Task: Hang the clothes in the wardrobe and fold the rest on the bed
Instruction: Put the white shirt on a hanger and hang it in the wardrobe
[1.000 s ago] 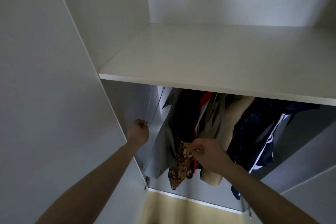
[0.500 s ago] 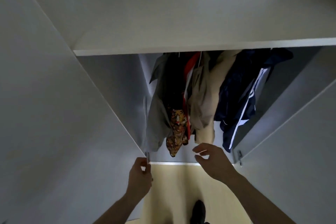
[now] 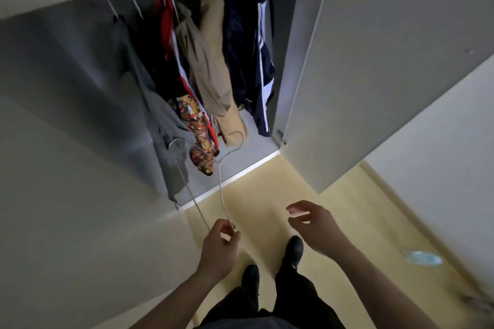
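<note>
Both hands have dropped away from the hanging clothes since the earlier frame, and the view now tilts down to the pale yellow floor (image 3: pixel 270 195) and two black shoes (image 3: pixel 294 247). Left hand (image 3: pixel 219 248) pinches the lower ends of two thin white wire hangers (image 3: pixel 220 181), its grip clenched round the wires; their hooks point up toward the open white wardrobe (image 3: pixel 347 61), just in front of the garment hems. Right hand (image 3: pixel 314 228) hovers beside it with a released grip, fingers loosely curved and holding nothing. Inside the wardrobe hang a grey hooded garment (image 3: pixel 165 125), a dark piece with red trim (image 3: pixel 165 35), a bright patterned cloth (image 3: pixel 196 128), a beige coat (image 3: pixel 211 67) and a navy jacket with white stripes (image 3: pixel 254 61), five that can be told apart, packed close together. At least five white hanger necks show above them. One small pale blue thing (image 3: pixel 422 258) lies on the floor at the right, too blurred to name
</note>
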Demonstrator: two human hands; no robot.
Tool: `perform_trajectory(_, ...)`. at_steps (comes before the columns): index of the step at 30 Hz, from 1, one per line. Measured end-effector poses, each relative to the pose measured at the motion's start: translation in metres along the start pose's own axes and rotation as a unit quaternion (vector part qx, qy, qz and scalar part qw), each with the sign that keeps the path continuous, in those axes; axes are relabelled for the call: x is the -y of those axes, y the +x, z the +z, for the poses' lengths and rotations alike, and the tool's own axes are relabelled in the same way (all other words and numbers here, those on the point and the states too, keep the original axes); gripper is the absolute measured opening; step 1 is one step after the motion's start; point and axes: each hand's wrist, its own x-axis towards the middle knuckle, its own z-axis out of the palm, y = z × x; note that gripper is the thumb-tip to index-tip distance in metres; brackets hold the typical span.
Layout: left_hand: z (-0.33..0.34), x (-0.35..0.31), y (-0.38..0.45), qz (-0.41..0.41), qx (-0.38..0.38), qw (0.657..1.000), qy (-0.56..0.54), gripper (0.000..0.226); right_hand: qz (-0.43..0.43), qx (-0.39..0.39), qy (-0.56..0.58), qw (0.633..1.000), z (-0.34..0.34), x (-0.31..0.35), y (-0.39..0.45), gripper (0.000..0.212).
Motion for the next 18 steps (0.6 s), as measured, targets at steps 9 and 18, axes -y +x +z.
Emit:
perform_trajectory(9, 0.055, -0.037, -0.054, 0.152, 0.209, 0.954, 0.150, 0.006, 0.134, -0.147, 0.122, 0.972, -0.018, -0.104, -0.129, 0.017)
perform_trajectory(18, 0.198, -0.086, -0.165, 0.342, 0.394, 0.807, 0.277, 0.011, 0.182, -0.301, 0.221, 0.910, -0.044, -0.212, -0.311, 0.013)
